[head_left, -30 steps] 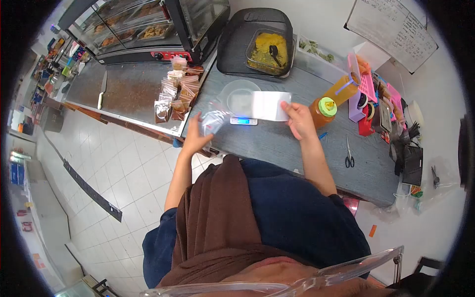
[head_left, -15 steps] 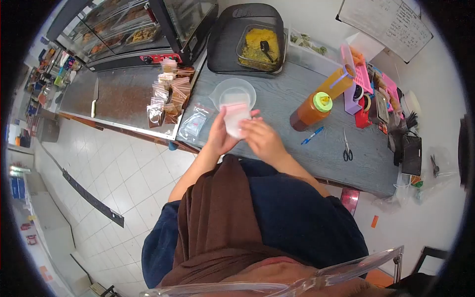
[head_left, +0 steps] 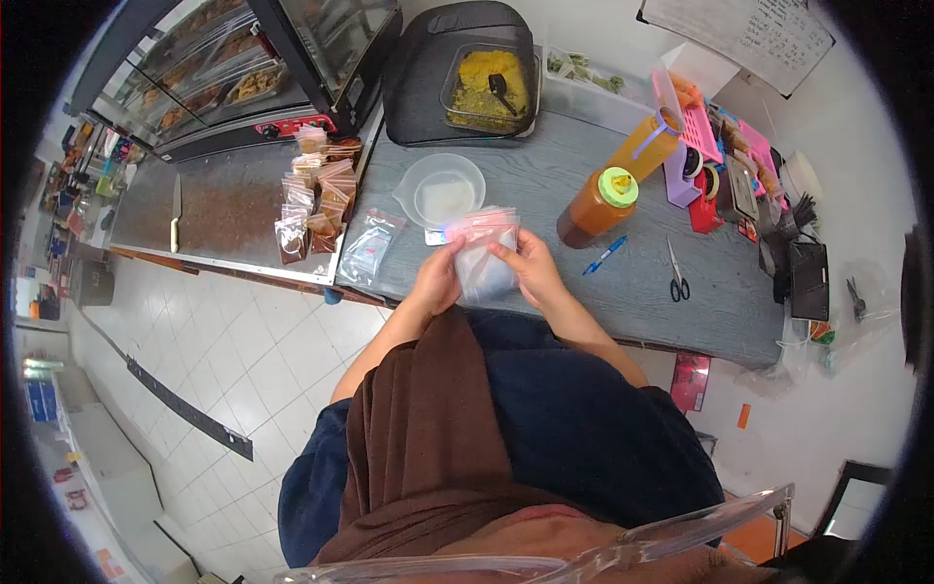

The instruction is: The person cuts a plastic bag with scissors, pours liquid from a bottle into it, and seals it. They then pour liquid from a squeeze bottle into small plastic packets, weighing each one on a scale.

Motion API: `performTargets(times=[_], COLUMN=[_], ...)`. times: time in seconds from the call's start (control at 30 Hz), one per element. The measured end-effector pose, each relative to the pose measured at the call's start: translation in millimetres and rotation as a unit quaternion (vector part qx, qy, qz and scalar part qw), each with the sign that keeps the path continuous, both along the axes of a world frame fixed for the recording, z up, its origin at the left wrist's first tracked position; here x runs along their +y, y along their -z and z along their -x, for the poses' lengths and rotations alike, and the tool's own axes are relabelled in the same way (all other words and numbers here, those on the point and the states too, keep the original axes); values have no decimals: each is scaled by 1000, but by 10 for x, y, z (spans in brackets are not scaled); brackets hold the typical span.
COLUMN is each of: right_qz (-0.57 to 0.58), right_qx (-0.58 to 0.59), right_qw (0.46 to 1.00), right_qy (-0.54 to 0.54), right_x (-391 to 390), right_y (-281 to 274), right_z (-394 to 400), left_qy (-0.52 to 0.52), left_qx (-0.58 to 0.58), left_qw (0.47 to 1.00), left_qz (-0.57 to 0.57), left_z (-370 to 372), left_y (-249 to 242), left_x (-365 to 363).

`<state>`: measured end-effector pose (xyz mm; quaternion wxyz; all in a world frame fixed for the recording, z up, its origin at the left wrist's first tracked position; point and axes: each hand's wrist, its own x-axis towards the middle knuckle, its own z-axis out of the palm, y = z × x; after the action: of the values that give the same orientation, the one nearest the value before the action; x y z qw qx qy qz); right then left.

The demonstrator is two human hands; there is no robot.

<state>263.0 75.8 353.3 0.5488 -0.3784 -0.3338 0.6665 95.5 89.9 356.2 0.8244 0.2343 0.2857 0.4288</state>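
Both hands hold a stack of clear zip bags with pink top edges (head_left: 484, 255) above the table's front edge. My left hand (head_left: 440, 277) pinches the bags' left side, and my right hand (head_left: 533, 270) grips their right side with the thumb on top. Just beyond them sits a round translucent bowl (head_left: 443, 191). A larger clear bag (head_left: 372, 245) lies flat to the left of my left hand. Past my right hand stand a brown sauce bottle with a green lid (head_left: 597, 207) and a yellow-orange bottle (head_left: 644, 146).
Filled brown packets (head_left: 316, 200) and a knife (head_left: 176, 216) lie on the left counter below a glass display case (head_left: 229, 83). A dish of yellow food (head_left: 489, 90) is at the back. A blue pen (head_left: 605, 255) and scissors (head_left: 678, 273) rest at the right.
The bags have moved slightly right and are spread wider between my hands. My right hand has shifted from across them to their right side. The view has shifted slightly.
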Motion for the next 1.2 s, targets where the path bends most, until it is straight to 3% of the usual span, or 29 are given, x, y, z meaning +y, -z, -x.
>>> performTargets(times=[0.23,0.33,0.43,0.63,0.8,0.9,0.97,1.03,1.13,1.2], right_qz=[-11,8,20,96,121,135,125,100,21,-154], right_qx=[-33,-25,-12,-21,88,66,-76,-269,-529,-526], right_qw=[999,999,999,995,987,989,984,940,820,829], right_qy=[14,27,36,-20,-55,7,101,185,218,112], right_x=[15,36,54,220,402,601,777,951,610,245], right_y=[134,183,197,443,495,775,1148,1560,889,529], right_z=[-15,-11,-22,-202,-432,-574,-640,-723,-385,-143], left_qy=[-57,-95,-82,-70,-123,-155,-171,-171,-145,-110], left_qx=[237,168,96,278,240,173,140,123,175,207], left_qw=[965,981,991,952,962,973,975,977,974,972], left_qz=[-98,-31,-44,-110,-40,8,23,28,-2,-14], left_z=[-61,-55,-36,26,140,283,391,503,576,598], left_y=[-47,-90,20,108,146,83,15,-32,3,87], left_x=[4,-13,17,21,13,46,51,25,-89,-167])
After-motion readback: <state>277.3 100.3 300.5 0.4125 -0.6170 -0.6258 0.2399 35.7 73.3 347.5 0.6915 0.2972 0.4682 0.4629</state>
